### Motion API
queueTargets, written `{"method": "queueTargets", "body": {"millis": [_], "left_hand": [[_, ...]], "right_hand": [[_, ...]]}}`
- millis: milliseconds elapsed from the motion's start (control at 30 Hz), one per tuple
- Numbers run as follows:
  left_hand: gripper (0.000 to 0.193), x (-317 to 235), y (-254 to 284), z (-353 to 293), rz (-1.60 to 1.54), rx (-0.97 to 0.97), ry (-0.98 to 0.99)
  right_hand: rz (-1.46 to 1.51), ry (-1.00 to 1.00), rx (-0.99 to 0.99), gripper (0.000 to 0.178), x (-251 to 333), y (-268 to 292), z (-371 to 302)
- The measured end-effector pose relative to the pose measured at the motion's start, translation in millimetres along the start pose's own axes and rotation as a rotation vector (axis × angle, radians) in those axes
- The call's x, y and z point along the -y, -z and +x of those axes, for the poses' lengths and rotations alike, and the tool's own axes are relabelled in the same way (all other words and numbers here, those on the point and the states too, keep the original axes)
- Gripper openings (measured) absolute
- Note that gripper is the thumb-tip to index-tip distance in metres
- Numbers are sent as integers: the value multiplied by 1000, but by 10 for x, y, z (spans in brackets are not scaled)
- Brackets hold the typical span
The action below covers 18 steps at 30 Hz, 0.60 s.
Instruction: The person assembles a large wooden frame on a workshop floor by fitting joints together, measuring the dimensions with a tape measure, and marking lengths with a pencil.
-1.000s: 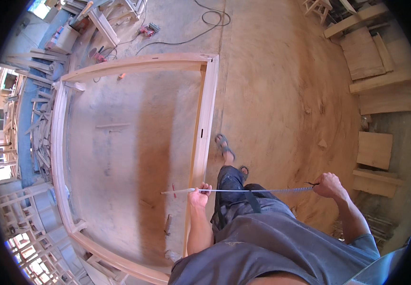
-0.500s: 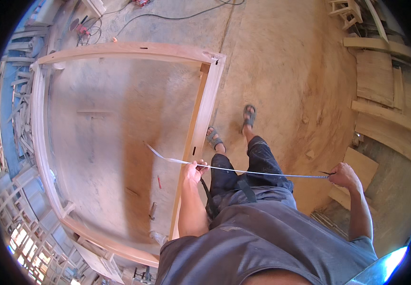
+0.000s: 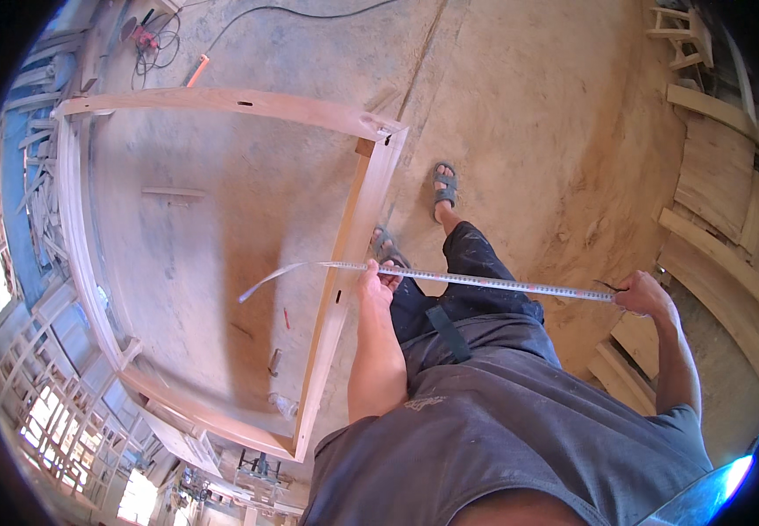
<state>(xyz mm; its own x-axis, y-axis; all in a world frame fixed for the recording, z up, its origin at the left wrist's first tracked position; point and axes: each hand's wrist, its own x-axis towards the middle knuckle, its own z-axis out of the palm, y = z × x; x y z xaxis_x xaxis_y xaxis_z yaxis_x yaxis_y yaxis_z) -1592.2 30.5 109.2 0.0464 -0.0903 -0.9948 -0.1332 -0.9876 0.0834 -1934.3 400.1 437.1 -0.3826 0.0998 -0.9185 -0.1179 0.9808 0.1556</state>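
A white measuring tape [image 3: 502,283] stretches nearly straight between my two hands, its marked face showing. My left hand [image 3: 379,280] pinches it beside the near-right rail of a large wooden frame [image 3: 334,302]. Past those fingers, the tape's loose end crosses over the rail and droops inside the frame. Far to the right, my right hand [image 3: 645,294] is closed on the other end of the tape. A thin dark pointed thing [image 3: 609,286] sticks out of that hand; its kind is unclear. What lies inside the right fist is hidden.
Boards and planks [image 3: 719,175] are stacked along the right side. A red corded power tool [image 3: 145,39] lies at the far left, with a black cable [image 3: 283,10] nearby. Wood scraps [image 3: 42,188] pile up at left. A small red stick [image 3: 287,317] lies inside the frame.
Both hands have moved a little farther out, the left also to the right in view. The tape has turned so its marked face shows, and its loose end now arcs more.
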Motion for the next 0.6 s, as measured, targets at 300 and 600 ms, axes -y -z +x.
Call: {"method": "queueTargets", "body": {"millis": [300, 600], "left_hand": [[25, -422, -610, 177, 11, 26, 13], [17, -652, -717, 229, 236, 34, 74]], "right_hand": [[150, -87, 59, 21, -456, 101, 400], [241, -25, 121, 24, -314, -483, 733]]}}
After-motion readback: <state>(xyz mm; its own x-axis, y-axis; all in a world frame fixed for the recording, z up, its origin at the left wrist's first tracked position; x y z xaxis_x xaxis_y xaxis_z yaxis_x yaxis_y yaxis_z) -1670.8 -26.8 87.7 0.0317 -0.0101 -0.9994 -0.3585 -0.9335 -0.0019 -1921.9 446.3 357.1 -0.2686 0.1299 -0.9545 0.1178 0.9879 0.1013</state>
